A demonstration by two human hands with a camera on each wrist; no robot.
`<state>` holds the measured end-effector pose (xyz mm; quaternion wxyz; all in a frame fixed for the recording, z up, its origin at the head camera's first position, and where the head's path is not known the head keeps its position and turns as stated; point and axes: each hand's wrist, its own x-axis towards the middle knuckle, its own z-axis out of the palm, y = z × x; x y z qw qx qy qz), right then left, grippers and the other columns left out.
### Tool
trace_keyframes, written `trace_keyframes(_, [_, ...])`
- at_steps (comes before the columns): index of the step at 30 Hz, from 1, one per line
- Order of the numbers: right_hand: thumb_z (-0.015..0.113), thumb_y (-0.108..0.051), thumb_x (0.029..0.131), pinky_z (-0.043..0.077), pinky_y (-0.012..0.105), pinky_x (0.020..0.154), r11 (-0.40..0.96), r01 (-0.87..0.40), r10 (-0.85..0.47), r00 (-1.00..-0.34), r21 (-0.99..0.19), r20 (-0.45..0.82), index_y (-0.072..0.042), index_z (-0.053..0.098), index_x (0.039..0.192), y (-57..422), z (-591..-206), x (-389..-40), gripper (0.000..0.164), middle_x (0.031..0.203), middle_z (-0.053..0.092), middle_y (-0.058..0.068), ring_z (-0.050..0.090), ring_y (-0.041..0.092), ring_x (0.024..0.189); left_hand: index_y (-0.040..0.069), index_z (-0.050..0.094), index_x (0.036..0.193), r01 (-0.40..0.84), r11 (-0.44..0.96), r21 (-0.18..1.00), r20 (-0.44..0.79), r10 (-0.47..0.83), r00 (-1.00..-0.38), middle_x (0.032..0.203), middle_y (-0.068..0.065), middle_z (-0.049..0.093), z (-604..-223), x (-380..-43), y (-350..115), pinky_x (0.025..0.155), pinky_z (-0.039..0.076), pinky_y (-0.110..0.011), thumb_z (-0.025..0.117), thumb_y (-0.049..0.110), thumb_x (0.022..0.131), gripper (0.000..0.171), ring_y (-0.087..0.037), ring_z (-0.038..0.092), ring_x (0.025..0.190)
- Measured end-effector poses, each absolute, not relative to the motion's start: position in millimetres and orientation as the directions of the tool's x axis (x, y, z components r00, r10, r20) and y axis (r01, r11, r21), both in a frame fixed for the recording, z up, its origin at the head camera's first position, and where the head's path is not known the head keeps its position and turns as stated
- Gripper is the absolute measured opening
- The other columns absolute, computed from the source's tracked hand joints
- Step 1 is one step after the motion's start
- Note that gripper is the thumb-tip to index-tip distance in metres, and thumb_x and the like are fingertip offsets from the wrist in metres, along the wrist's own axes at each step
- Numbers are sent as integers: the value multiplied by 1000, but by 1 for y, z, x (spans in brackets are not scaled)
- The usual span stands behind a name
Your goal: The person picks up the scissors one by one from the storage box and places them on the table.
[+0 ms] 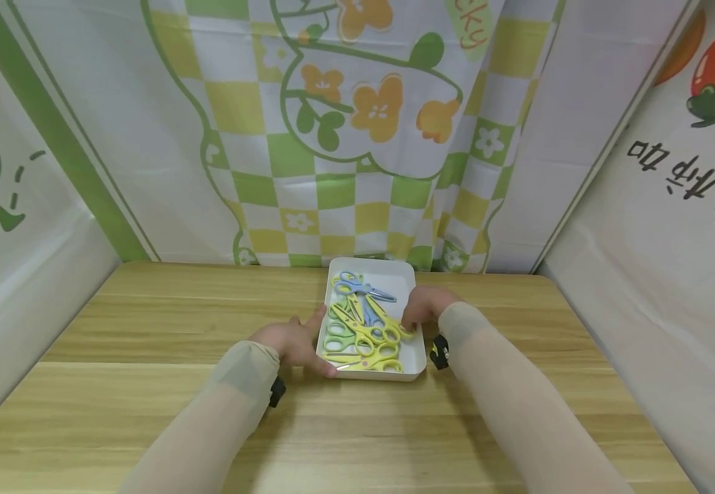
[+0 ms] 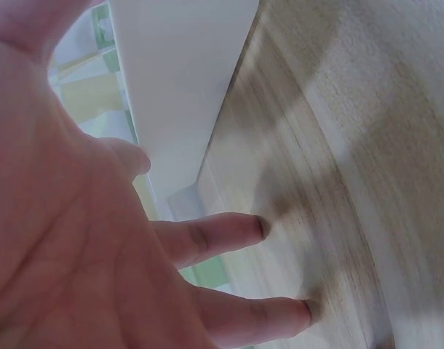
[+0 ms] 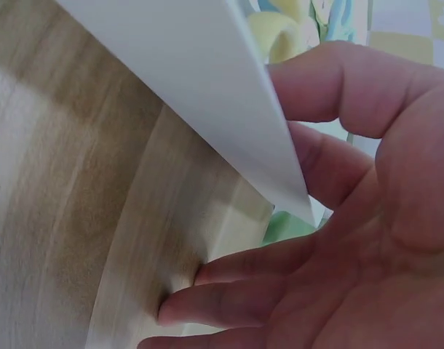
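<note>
A white tray (image 1: pixel 420 357) holds several pairs of children's scissors. Blue scissors (image 1: pixel 364 287) lie at its far end, green scissors (image 1: pixel 337 337) along the left, and yellow scissors (image 1: pixel 370 359) nearer the front. My left hand (image 1: pixel 296 342) is spread along the tray's left wall, thumb at the near corner; in the left wrist view two fingers extend down beside the wall. Over the right rim reaches my right hand (image 1: pixel 427 305), its thumb and index finger inside the tray beside a yellow scissors handle (image 3: pixel 276 35). The wall hides those fingertips. Its other fingers stay outside, low over the table.
Under the tray is a wood-grain table (image 1: pixel 209 302). A checked, flower-printed curtain (image 1: pixel 345 199) hangs behind its far edge. White printed panels (image 1: pixel 641 226) stand at both sides. A black strap piece (image 1: pixel 439 352) shows at the right wrist.
</note>
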<state>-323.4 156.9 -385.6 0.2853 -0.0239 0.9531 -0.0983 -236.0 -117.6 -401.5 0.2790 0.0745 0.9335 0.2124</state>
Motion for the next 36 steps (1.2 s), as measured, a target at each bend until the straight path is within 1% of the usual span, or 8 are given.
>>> trace_keyframes(5, [73, -15, 76, 45, 37, 76, 970, -64, -185, -822, -235, -539, -7, 72, 89, 163, -386, -326, 15, 103, 61, 9, 53, 26, 90, 28, -1, 162, 18, 894, 448, -484, 259, -836, 157, -35, 13, -395, -231, -117, 106, 23, -67, 83, 64, 67, 132, -58, 23, 137])
trace_keyframes(10, [63, -14, 85, 42, 35, 76, 934, -254, -351, -782, -251, -515, -12, 67, 82, 171, -385, -330, 5, 94, 59, 3, 50, 21, 86, 26, 0, 162, 36, 894, 446, -469, 268, -842, 156, -37, 14, -393, -229, -117, 105, 25, -69, 82, 61, 71, 127, -58, 25, 136])
trace_keyframes(12, [58, -11, 87, 40, 34, 74, 917, -264, -389, -764, -300, -515, -13, 62, 80, 175, -384, -331, 9, 88, 55, 3, 48, 20, 83, 26, 0, 162, 37, 894, 447, -468, 269, -842, 156, -37, 14, -393, -229, -118, 105, 25, -69, 82, 61, 71, 127, -58, 25, 137])
trace_keyframes(15, [54, -5, 88, 42, 35, 69, 895, -169, -389, -750, -414, -536, -11, 58, 79, 180, -383, -330, 12, 85, 49, 4, 47, 20, 83, 26, 1, 162, 33, 894, 447, -472, 267, -841, 156, -36, 14, -393, -230, -118, 105, 24, -69, 82, 62, 70, 128, -58, 24, 137])
trace_keyframes(19, [52, -2, 90, 55, 46, 66, 851, -8, -344, -764, -525, -546, -8, 62, 95, 189, -381, -324, 13, 102, 51, 10, 50, 27, 96, 29, 0, 162, 10, 899, 439, -489, 249, -836, 158, -33, 13, -397, -233, -120, 107, 22, -68, 83, 65, 66, 132, -55, 23, 139])
trace_keyframes(22, [53, -6, 92, 58, 50, 64, 819, 35, -322, -798, -573, -509, -8, 65, 107, 195, -383, -318, 19, 113, 51, 13, 51, 31, 101, 30, 0, 161, 3, 899, 439, -489, 241, -838, 159, -32, 13, -403, -236, -121, 107, 21, -68, 84, 68, 62, 135, -54, 22, 139])
trace_keyframes(29, [56, -12, 96, 56, 45, 65, 763, 29, -305, -864, -646, -400, -11, 67, 104, 211, -390, -305, 14, 97, 54, 11, 51, 26, 81, 27, 0, 162, 24, 891, 454, -474, 264, -840, 157, -36, 13, -395, -230, -119, 105, 23, -69, 83, 63, 69, 130, -57, 23, 138])
trace_keyframes(36, [54, -4, 96, 48, 36, 65, 712, 63, -261, -901, -700, -347, -5, 64, 100, 223, -395, -296, 11, 92, 52, 12, 49, 27, 85, 25, -1, 162, 30, 886, 462, -471, 274, -838, 156, -36, 13, -394, -229, -117, 106, 22, -69, 83, 62, 70, 130, -57, 22, 138])
